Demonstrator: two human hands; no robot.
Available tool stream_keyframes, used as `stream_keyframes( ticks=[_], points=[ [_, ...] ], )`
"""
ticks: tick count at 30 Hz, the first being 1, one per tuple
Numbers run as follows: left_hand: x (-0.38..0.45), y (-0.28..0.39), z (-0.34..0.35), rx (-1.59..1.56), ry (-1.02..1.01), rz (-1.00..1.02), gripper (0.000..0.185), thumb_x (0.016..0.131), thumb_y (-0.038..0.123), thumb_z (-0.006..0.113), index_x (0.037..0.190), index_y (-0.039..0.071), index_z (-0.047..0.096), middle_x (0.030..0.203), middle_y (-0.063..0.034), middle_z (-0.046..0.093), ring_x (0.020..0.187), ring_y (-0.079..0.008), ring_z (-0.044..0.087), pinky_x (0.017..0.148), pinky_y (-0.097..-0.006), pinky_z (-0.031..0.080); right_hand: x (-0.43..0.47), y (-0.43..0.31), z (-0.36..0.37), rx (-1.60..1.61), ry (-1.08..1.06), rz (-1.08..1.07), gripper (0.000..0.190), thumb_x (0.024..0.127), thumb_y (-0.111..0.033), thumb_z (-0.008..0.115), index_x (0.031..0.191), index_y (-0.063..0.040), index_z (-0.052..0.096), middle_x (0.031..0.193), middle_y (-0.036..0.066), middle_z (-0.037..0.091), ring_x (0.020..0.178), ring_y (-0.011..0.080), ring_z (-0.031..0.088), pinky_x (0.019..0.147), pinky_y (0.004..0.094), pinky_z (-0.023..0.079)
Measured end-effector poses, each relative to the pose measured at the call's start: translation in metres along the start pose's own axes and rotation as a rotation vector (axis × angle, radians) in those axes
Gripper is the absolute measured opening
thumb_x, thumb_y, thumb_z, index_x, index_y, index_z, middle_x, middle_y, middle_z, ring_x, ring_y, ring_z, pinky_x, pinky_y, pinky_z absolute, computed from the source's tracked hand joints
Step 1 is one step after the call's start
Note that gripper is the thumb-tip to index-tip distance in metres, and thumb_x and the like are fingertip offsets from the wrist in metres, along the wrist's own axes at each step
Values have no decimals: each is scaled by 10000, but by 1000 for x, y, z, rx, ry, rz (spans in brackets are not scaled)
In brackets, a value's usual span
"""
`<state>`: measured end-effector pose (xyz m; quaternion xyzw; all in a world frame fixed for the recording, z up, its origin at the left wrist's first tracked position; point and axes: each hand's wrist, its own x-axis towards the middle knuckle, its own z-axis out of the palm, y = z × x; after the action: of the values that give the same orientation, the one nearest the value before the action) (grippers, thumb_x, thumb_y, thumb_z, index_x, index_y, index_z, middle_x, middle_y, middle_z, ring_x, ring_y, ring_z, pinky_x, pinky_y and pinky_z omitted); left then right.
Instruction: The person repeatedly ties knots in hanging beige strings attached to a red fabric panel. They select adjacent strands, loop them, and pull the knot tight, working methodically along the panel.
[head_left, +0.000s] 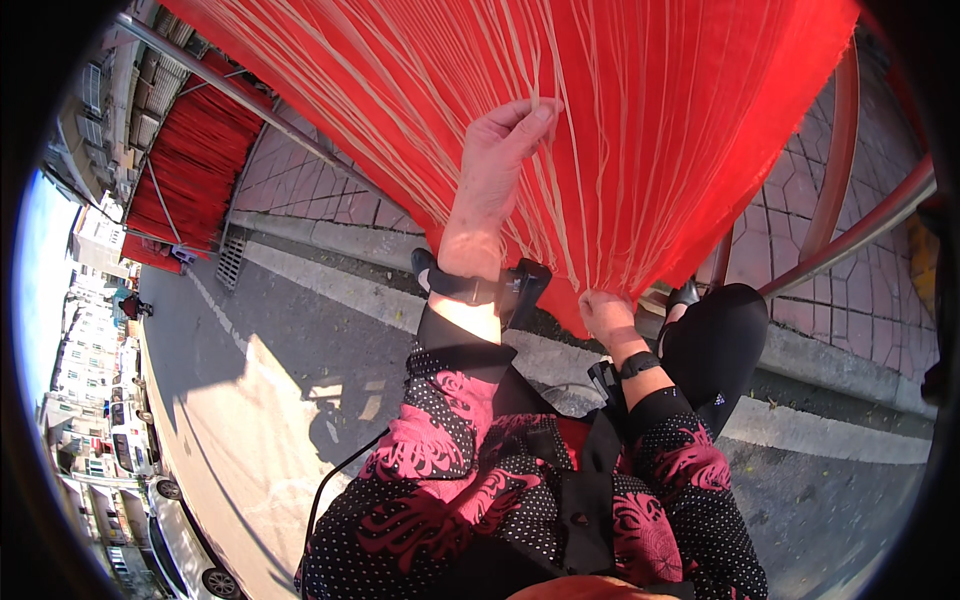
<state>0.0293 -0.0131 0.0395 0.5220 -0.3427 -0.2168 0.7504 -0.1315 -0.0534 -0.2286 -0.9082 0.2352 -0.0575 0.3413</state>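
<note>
A large red cloth (705, 82) spreads out before me, with many long pale threads (600, 172) running over it and bunching towards its lower edge. My left hand (514, 131) is raised over the middle of the cloth, thumb and fingertips pinched on a few of the threads. Lower and to the right, my right hand (607, 315) has its fingers closed on gathered thread ends at the cloth's bottom edge. Both wrists wear black straps with small black devices.
Metal tubes (862, 225) flank the cloth on both sides. Beneath are a paved sidewalk, a kerb (832, 375) and the road. Another red hanging (195, 142) stands on a frame at the upper left. Parked cars (176, 544) line the far left; my knee (712, 352) is beside the cloth.
</note>
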Motion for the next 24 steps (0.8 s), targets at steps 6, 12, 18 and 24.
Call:
stream_keyframes(
  ticks=[6,12,18,24],
  points=[
    [-7,-1,-14,-95,-29,8,164,884,139,608,979,20,670,789,-16,641,709,-77,526,657,-234,384,3,10,-5,56,44,200,249,871,-303,493,925,-114,646,895,169,657,873,365,624,814,451,470],
    [-18,1,-25,-97,-48,13,130,866,120,629,948,32,677,807,-29,657,735,-88,551,673,-236,388,8,28,0,24,40,360,292,888,-317,468,994,-97,628,934,190,654,912,382,616,805,473,483],
    [-26,4,-27,-68,-53,9,135,848,102,652,957,25,676,797,-27,656,723,-78,546,660,-232,385,4,3,-29,-114,48,236,336,864,-316,524,1062,-55,601,946,178,651,899,352,633,777,448,503],
    [-36,2,-23,-34,25,-38,154,821,73,679,964,16,673,821,-30,670,716,-71,576,625,-195,423,-8,-74,-122,306,213,54,328,848,-265,619,1069,-23,597,918,150,650,797,274,650,719,360,518]
  ],
)
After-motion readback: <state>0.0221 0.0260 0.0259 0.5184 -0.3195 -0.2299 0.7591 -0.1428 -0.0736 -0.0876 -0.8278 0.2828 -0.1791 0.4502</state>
